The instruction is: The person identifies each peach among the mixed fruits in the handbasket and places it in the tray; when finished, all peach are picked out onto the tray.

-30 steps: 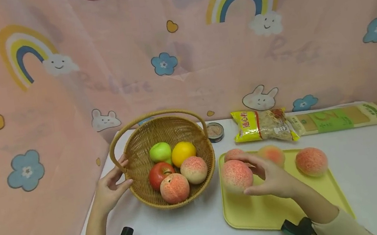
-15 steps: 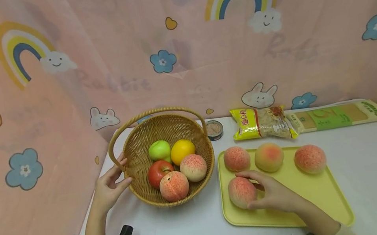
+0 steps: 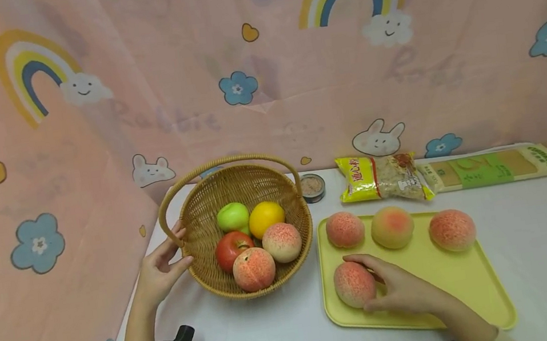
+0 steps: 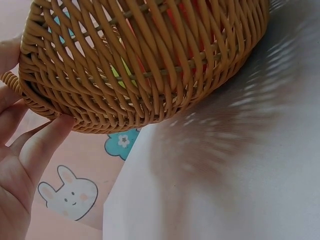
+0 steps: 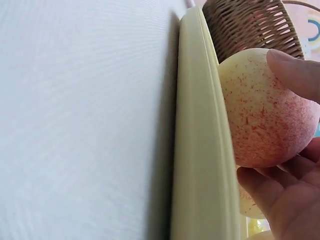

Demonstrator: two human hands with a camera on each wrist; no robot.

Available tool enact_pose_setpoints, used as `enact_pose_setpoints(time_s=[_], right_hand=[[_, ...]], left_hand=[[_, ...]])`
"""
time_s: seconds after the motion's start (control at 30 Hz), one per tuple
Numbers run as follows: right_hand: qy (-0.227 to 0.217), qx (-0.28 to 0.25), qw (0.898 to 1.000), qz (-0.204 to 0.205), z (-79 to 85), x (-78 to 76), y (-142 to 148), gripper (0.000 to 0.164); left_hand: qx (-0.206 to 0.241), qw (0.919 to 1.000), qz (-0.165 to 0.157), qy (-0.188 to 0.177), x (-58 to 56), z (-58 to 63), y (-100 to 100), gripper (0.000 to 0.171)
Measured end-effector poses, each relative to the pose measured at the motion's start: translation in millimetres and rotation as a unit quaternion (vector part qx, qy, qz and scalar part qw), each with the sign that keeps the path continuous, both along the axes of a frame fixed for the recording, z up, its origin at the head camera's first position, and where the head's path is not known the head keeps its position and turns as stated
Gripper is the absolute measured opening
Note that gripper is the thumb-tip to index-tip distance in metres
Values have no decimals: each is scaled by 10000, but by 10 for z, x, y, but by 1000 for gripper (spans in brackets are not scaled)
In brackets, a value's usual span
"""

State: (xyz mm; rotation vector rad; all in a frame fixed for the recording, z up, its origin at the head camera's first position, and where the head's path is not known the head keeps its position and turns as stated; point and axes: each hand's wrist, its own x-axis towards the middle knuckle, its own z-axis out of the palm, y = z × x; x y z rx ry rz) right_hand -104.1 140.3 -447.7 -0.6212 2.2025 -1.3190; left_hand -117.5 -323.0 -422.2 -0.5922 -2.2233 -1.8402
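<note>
My left hand (image 3: 159, 275) grips the wicker basket (image 3: 251, 183) at its left rim, by the foot of the arched handle (image 3: 230, 160). The basket leans toward me and holds a green apple (image 3: 232, 218), a red apple (image 3: 233, 251), an orange (image 3: 266, 219) and two peaches. In the right wrist view, my right hand (image 5: 297, 197) has thumb and fingers around a pink-speckled peach (image 5: 267, 110). That peach sits at the front left of the yellow tray (image 3: 454, 285), close to its edge. Three more peaches line the tray's back, among them a smoother yellowish one (image 3: 392, 228).
Behind the tray lie a yellow-ended bag of pasta (image 3: 383, 178) and a long flat noodle pack (image 3: 498, 167). A small round tin (image 3: 312, 188) stands right of the basket. A pink printed cloth (image 3: 267, 125) hangs behind the white table (image 3: 254, 340).
My right hand has brought the peach down and toward me onto the tray's front left, uncovering the peaches at the back. The left hand stays on the basket.
</note>
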Motion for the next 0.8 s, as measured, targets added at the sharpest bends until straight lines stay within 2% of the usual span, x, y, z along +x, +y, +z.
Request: enact_pose_setpoints(time_s=[0.1,0.2,0.37,0.6,0.7,0.8], right_hand=[[178,307,9994,-29,26,11,9,89],[559,551,9969,-49,111,18,23,89],[1210,476,9915,18,358,-42,32,83],[1407,-61,9890,450,689,-261,-120,72],[1516,-275,9856,697,805,-406,-245,73],[1386,-570,9837,994,877,-573,-388,73]], left_hand=[[25,10000,-32,21,-11,-3,8,51],[16,10000,-29,41,-16,-6,22,51],[25,10000,20,67,-13,-17,34,51],[-67,9999,72,26,-6,-25,14,51],[-147,9998,136,-3,-2,-23,-1,51],[-208,9996,173,-23,1,-20,-11,51]])
